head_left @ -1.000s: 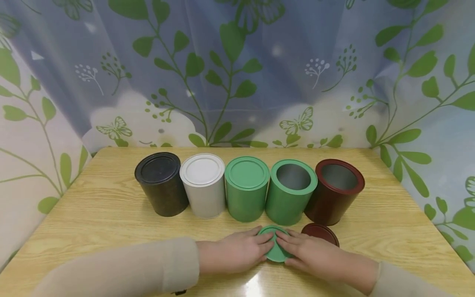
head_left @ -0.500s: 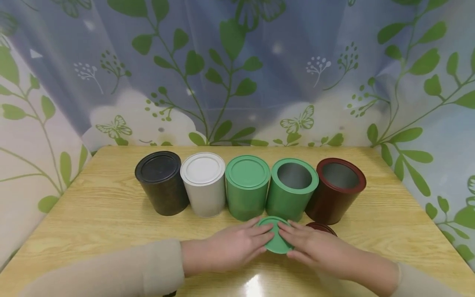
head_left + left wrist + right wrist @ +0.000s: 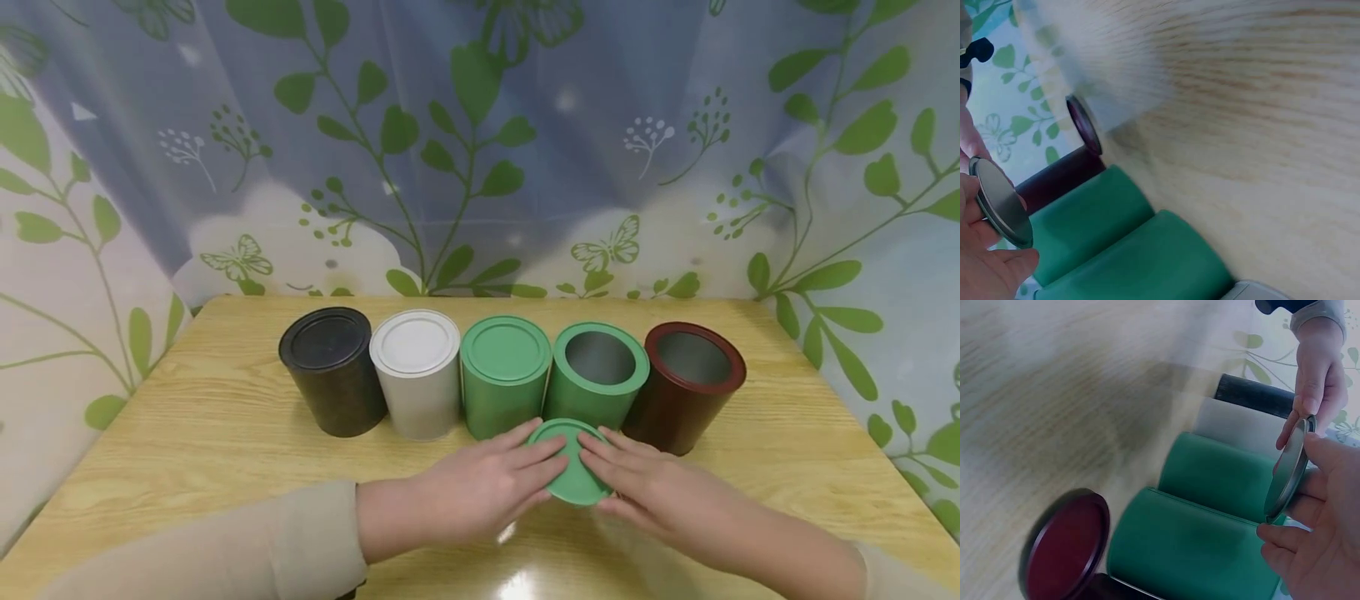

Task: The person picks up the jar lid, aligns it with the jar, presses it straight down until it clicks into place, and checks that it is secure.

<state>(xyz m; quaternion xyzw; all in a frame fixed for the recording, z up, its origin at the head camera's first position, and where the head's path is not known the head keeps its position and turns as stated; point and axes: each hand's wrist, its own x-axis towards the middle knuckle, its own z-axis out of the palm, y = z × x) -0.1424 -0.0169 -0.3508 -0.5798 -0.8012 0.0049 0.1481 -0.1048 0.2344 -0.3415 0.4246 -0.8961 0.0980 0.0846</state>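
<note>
And gripping the green lid (image 3: 573,479) from both sides, left hand (image 3: 480,493) and right hand (image 3: 663,493) together, with fingers over its top and thumbs by the rim! Holding it up off the counter (image 3: 225,467), just in front of the open green can (image 3: 590,404), grey underside facing down. Scanning the row from the left: black can (image 3: 333,387), white can (image 3: 418,387) and closed green can (image 3: 504,387), all lidded; then open green, then red can (image 3: 675,408), open too. Spotting the red lid (image 3: 1071,550) near red's base.
</note>
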